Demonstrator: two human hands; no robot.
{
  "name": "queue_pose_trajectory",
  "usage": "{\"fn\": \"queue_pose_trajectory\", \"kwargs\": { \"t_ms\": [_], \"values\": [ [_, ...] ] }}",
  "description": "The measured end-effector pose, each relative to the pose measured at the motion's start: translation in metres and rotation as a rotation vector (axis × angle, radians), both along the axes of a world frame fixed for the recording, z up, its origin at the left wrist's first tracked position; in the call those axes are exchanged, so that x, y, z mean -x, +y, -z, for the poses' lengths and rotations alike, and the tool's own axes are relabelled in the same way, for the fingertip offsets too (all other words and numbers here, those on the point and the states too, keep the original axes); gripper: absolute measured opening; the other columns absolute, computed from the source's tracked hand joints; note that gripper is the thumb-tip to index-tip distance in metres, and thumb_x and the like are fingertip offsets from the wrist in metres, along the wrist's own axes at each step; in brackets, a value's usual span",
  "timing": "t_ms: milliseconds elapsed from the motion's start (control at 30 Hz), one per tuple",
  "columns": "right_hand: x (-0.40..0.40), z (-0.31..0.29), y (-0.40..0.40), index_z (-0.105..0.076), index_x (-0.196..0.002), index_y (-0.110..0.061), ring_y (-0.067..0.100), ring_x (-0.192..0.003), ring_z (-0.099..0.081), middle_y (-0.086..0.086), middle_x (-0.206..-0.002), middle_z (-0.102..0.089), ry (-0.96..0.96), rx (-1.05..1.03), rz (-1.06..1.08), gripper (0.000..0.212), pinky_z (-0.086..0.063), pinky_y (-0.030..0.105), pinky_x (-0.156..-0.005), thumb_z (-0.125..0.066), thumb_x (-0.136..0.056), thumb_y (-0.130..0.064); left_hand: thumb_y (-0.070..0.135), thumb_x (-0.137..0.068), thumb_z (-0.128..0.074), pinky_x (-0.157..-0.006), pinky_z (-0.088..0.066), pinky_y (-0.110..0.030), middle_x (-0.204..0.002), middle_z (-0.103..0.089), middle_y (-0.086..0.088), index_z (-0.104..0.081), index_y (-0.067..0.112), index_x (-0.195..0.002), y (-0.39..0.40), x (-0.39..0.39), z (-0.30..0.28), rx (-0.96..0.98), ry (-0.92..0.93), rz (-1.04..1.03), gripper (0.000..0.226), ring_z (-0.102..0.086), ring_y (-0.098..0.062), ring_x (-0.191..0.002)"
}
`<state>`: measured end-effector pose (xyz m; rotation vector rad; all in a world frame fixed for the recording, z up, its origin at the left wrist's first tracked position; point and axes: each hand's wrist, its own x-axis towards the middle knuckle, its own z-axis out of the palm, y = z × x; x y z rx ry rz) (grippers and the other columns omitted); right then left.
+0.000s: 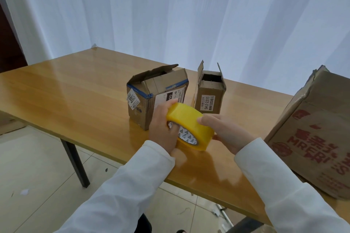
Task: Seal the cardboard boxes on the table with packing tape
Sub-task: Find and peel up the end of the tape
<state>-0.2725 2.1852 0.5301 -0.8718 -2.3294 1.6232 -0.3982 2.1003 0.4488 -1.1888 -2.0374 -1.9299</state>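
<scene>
Both hands, left (162, 128) and right (225, 132), hold the tape (189, 124) near the box (151, 96), likely hunting its loose end.

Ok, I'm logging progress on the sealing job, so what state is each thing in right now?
Tape roll: held above the table edge, no strip pulled out that I can see.
Left hand: grips the roll.
Right hand: fingers on the roll's outer face.
Left box: flaps partly open, unsealed.
Middle box: flaps up, open.
Big box: tilted, top unseen.
</scene>
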Motion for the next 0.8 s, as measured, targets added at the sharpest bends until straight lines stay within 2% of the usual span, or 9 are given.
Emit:
{"fn": "queue_pose_trajectory", "kwargs": {
  "t_ms": [100, 167, 267, 333, 400, 467, 667, 800],
  "values": [
    [0.007, -0.004, -0.010, -0.058, -0.088, -0.030, 0.008, -0.080, -0.062, -0.006, -0.087, -0.064, -0.002, -0.123, -0.050, 0.008, -0.052, 0.020, -0.071, -0.054, -0.093, -0.034, 0.027, -0.085, -0.052, -0.094, -0.047, -0.040, -0.125, -0.053, -0.010, -0.044, 0.032, -0.128, 0.000, 0.001, 0.002, 0.008, 0.071, -0.037, 0.044, -0.049, -0.019, -0.111],
    [0.010, -0.004, -0.011, -0.056, -0.087, -0.031, 0.009, -0.076, -0.062, -0.007, -0.084, -0.064, -0.008, -0.171, -0.048, 0.006, -0.052, 0.017, -0.065, -0.056, -0.092, -0.035, 0.028, -0.085, -0.054, -0.095, -0.044, -0.044, -0.126, -0.052, -0.015, -0.038, 0.037, -0.124, -0.001, -0.002, 0.002, 0.014, 0.141, -0.025, 0.043, -0.049, -0.026, -0.113],
    [0.009, -0.006, -0.011, -0.057, -0.088, -0.030, 0.009, -0.078, -0.062, -0.005, -0.086, -0.064, -0.023, -0.159, -0.068, 0.005, -0.052, 0.020, -0.069, -0.055, -0.092, -0.032, 0.034, -0.086, -0.052, -0.095, -0.044, -0.043, -0.125, -0.052, -0.013, -0.041, 0.042, -0.119, -0.002, -0.004, 0.000, -0.003, 0.146, -0.007, 0.035, -0.048, -0.023, -0.112],
    [0.007, -0.009, -0.010, -0.058, -0.090, -0.027, 0.012, -0.081, -0.061, -0.002, -0.090, -0.064, -0.015, -0.113, -0.095, 0.005, -0.052, 0.025, -0.076, -0.059, -0.090, -0.031, 0.030, -0.086, -0.051, -0.095, -0.046, -0.047, -0.125, -0.051, -0.014, -0.038, 0.042, -0.118, -0.002, -0.004, 0.000, -0.002, 0.127, -0.004, 0.037, -0.048, -0.023, -0.111],
    [0.006, -0.008, -0.008, -0.061, -0.092, -0.024, 0.017, -0.086, -0.062, 0.003, -0.094, -0.066, 0.003, -0.078, -0.117, 0.021, -0.052, 0.032, -0.085, -0.062, -0.077, -0.038, 0.025, -0.085, -0.051, -0.094, -0.046, -0.050, -0.124, -0.052, -0.015, -0.036, 0.037, -0.119, -0.001, -0.004, 0.000, -0.006, 0.134, -0.012, 0.039, -0.050, -0.027, -0.111],
    [0.005, -0.007, -0.007, -0.062, -0.093, -0.022, 0.019, -0.088, -0.062, 0.007, -0.097, -0.066, 0.014, -0.057, -0.128, 0.033, -0.052, 0.035, -0.088, -0.056, -0.066, -0.038, 0.023, -0.084, -0.052, -0.094, -0.046, -0.049, -0.123, -0.052, -0.015, -0.037, 0.042, -0.119, -0.001, -0.005, -0.001, -0.015, 0.153, -0.012, 0.042, -0.049, -0.027, -0.111],
    [-0.001, 0.000, 0.001, -0.065, -0.098, -0.024, 0.025, -0.096, -0.062, 0.008, -0.100, -0.067, 0.090, 0.036, -0.179, 0.034, -0.049, 0.040, -0.093, -0.053, -0.066, -0.027, 0.042, -0.084, -0.040, -0.093, -0.047, -0.048, -0.121, -0.053, -0.013, -0.037, 0.038, -0.120, 0.000, -0.003, 0.000, -0.024, 0.147, 0.005, 0.037, -0.051, -0.029, -0.110],
    [-0.004, 0.004, 0.005, -0.063, -0.110, -0.024, 0.030, -0.104, -0.061, 0.011, -0.108, -0.066, 0.108, 0.067, -0.206, 0.044, -0.049, 0.041, -0.096, -0.051, -0.067, -0.024, 0.043, -0.084, -0.037, -0.093, -0.047, -0.050, -0.121, -0.053, -0.013, -0.037, 0.038, -0.120, 0.001, -0.002, 0.002, -0.021, 0.146, 0.006, 0.037, -0.052, -0.028, -0.110]
  ]
}}
